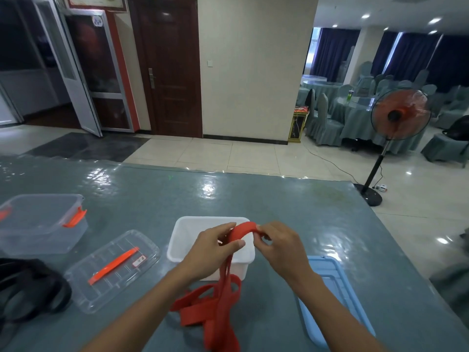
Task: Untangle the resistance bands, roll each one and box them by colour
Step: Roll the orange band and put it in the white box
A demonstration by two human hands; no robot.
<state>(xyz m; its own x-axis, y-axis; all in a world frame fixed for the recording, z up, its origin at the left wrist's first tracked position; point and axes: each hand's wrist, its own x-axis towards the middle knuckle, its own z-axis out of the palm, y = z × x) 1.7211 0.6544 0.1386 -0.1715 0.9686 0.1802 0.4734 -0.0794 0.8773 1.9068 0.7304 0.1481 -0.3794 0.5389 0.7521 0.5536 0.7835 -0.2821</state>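
- Left hand (215, 246) and right hand (278, 241) both pinch red band (243, 228) above white box (186, 240)
- Keep the strap flat, roll tight, let tangled tail trail on the surface (291, 207)

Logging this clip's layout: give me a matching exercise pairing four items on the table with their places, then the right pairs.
Items:
1. red band
2. white box
3. blue lid
4. black bands

Places:
A. far left edge of the table
B. flat under the right forearm
C. held up in both hands
D. centre, behind the hands

Pairs: 1-C, 2-D, 3-B, 4-A
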